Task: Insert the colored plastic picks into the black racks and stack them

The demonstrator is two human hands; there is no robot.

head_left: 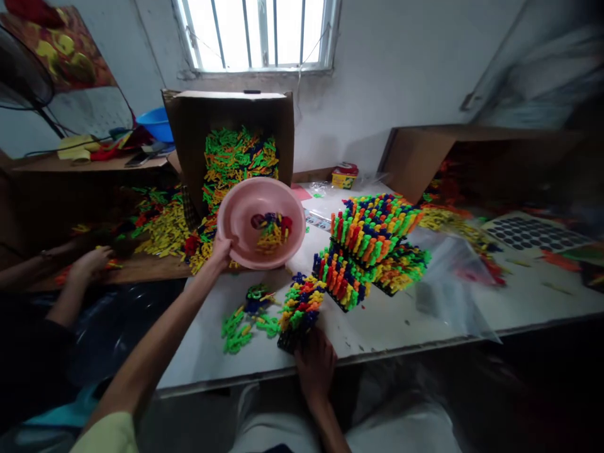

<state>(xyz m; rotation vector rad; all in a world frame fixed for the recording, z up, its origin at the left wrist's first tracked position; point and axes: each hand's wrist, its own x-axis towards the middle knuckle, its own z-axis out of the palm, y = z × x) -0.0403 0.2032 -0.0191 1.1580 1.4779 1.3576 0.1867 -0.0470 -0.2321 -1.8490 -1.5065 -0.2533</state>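
Observation:
My left hand (223,249) grips the rim of a pink plastic basin (228,211), tilted toward me above the table. A few coloured plastic pieces (274,236) lie in its bottom. My right hand (317,357) is at the near end of a black tray (285,341), its fingers curled against it and partly in shadow. Rows of small upright plastic figures (302,299) in yellow, orange, green, red and blue fill that tray. Loose green and blue pieces (238,330) lie left of it. Behind it, more filled trays (375,226) stand grouped, some stacked.
A cardboard box (184,135) spills coloured pieces behind the basin. Another box (410,160) stands at right, near a clear plastic bag (446,283) and a sheet with dark circles (531,231). At left, another person's hand (92,261) is beside a yellow pile (167,229).

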